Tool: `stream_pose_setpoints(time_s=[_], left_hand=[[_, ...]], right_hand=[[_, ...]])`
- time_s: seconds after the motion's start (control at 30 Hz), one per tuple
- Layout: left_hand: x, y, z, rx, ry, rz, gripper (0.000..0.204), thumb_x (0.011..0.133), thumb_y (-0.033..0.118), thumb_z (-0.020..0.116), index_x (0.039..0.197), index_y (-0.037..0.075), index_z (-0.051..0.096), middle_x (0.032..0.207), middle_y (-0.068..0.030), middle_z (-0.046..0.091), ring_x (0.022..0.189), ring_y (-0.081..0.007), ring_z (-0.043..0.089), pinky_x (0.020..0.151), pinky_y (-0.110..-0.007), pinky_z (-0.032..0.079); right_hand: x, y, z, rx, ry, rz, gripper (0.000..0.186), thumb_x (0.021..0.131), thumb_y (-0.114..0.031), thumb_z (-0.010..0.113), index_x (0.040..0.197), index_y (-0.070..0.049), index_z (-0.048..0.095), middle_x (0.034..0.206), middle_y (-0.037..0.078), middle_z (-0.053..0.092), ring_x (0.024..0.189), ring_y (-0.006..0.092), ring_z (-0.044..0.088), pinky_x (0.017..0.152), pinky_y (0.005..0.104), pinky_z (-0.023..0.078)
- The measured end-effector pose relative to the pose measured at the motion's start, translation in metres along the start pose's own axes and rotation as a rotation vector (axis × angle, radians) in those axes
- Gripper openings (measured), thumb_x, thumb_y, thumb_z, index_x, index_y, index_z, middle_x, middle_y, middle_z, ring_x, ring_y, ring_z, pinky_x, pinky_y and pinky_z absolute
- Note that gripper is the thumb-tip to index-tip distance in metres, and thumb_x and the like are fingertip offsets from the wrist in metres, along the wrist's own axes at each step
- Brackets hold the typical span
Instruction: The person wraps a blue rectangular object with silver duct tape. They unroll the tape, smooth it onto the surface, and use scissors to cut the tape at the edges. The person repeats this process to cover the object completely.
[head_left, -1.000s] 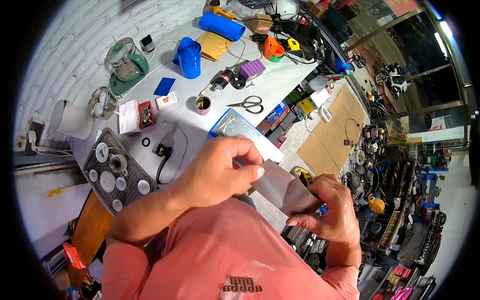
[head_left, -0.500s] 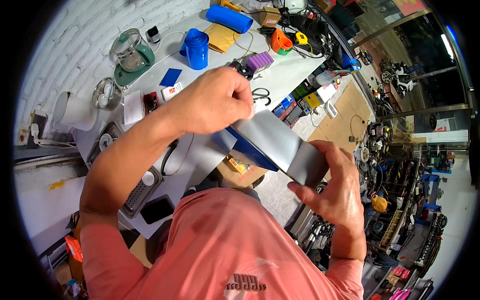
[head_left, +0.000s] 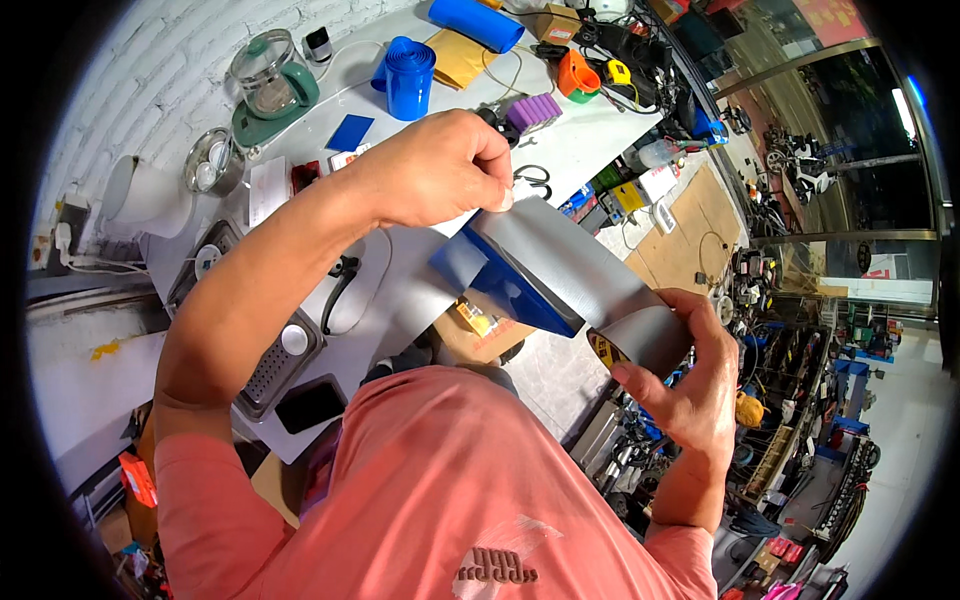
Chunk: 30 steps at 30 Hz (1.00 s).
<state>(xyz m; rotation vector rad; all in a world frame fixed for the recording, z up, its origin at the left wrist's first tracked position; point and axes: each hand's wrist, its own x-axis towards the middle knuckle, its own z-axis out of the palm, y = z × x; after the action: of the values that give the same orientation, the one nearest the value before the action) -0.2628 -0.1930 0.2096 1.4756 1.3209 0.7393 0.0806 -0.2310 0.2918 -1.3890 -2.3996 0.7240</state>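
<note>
Grey tape [head_left: 585, 250]: a wide, shiny strip spans the gap between my two hands, slanting from 10 o'clock down to 4 o'clock. My left hand [head_left: 435, 170], at the 10 o'clock end, has thumb and fingers pinched together on the strip's free edge. My right hand [head_left: 700, 370], at 4 o'clock, has thumb and fingers spread apart and curved round the roll [head_left: 655, 340]; a yellow-and-black label [head_left: 606, 347] shows inside its near end. Alongside the strip, toward 8 o'clock, a blue-sided box [head_left: 520, 300]; cannot tell whether tape touches it. Black-handled scissors [head_left: 535, 180] on the white surface [head_left: 605, 135], 11 o'clock from the strip, near my left fingertips. Purple block [head_left: 535, 112] farther out that way; blue sheet roll [head_left: 410, 80] upright toward 10 to 11 o'clock.
</note>
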Motion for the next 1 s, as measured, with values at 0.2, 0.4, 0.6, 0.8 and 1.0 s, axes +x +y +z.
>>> stream_pose_setpoints(time_s=[0.2,0.4,0.6,0.8,1.0], left_hand=[[-0.004,-0.005,0.0,0.025,0.007,0.008,0.015,0.093,0.013,0.08,0.091,-0.001,0.076,0.082,-0.0015,0.072,0.079,-0.0109,0.064,0.075,-0.032,0.051],[-0.004,-0.009,0.001,0.032,0.016,0.009,0.015,0.091,0.012,0.082,0.091,-0.002,0.076,0.082,-0.0025,0.073,0.078,-0.0113,0.064,0.073,-0.031,0.052],[-0.007,-0.015,0.005,0.063,0.058,0.073,0.015,0.092,0.012,0.082,0.093,-0.002,0.076,0.082,-0.0029,0.073,0.077,-0.0109,0.064,0.072,-0.032,0.053],[-0.01,-0.014,0.008,0.048,0.078,0.091,0.013,0.092,0.009,0.082,0.093,-0.002,0.075,0.083,-0.0033,0.073,0.077,-0.0109,0.065,0.071,-0.031,0.053],[-0.013,-0.019,0.011,0.036,0.113,0.134,0.013,0.093,0.008,0.082,0.094,-0.003,0.074,0.083,-0.0037,0.072,0.078,-0.0107,0.065,0.073,-0.031,0.055]], right_hand=[[0.0,-0.007,0.007,-0.014,-0.031,0.044,0.069,0.07,-0.027,0.099,0.127,-0.001,0.068,0.098,0.018,0.08,0.089,0.0342,0.081,0.082,0.0423,0.064],[0.001,-0.01,0.011,-0.021,-0.033,0.057,0.068,0.071,-0.029,0.099,0.125,-0.002,0.069,0.098,0.018,0.08,0.089,0.035,0.081,0.082,0.0432,0.063],[0.002,-0.012,0.015,-0.048,-0.029,0.092,0.067,0.071,-0.032,0.099,0.124,-0.002,0.069,0.097,0.019,0.08,0.089,0.0358,0.081,0.082,0.0438,0.063],[0.001,-0.008,0.018,-0.019,-0.02,0.097,0.066,0.072,-0.031,0.098,0.124,-0.002,0.07,0.096,0.018,0.081,0.085,0.0344,0.081,0.079,0.0428,0.063],[0.0,-0.01,0.019,-0.017,-0.008,0.109,0.065,0.072,-0.03,0.098,0.123,-0.001,0.07,0.095,0.018,0.08,0.085,0.0332,0.081,0.078,0.042,0.063]])
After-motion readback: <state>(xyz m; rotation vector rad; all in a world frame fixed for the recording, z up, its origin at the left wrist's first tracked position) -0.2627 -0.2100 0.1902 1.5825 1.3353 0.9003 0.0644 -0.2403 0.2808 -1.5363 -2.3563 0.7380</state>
